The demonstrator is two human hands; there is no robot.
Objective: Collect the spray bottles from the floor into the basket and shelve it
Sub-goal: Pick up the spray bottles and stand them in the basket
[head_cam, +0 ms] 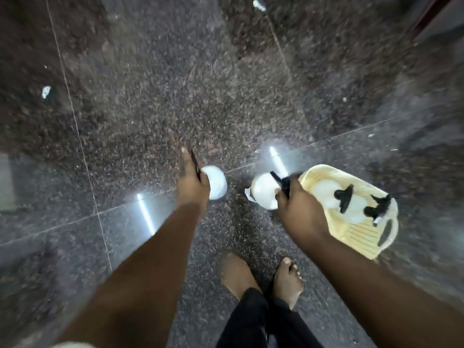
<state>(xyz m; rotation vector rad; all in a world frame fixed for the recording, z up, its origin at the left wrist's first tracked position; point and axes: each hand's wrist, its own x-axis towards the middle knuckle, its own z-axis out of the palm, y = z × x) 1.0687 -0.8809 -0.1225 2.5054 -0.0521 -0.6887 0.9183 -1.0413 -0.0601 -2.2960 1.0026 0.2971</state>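
I look straight down at a dark speckled floor. My left hand (192,183) is closed around the top of a white spray bottle (216,185), whose round body sticks out to the right of my fingers. My right hand (295,204) grips the black trigger head of a second white spray bottle (263,194), just left of the pale yellow basket (361,237). The basket stands on the floor at the right and holds two white spray bottles (336,199) with black heads. The picture is motion-blurred.
My two bare feet (261,277) stand close below the hands, with black trouser legs under them. Polished granite tiles with thin joints reflect bright ceiling lights. A dark reddish edge (431,18) shows at the far top right.
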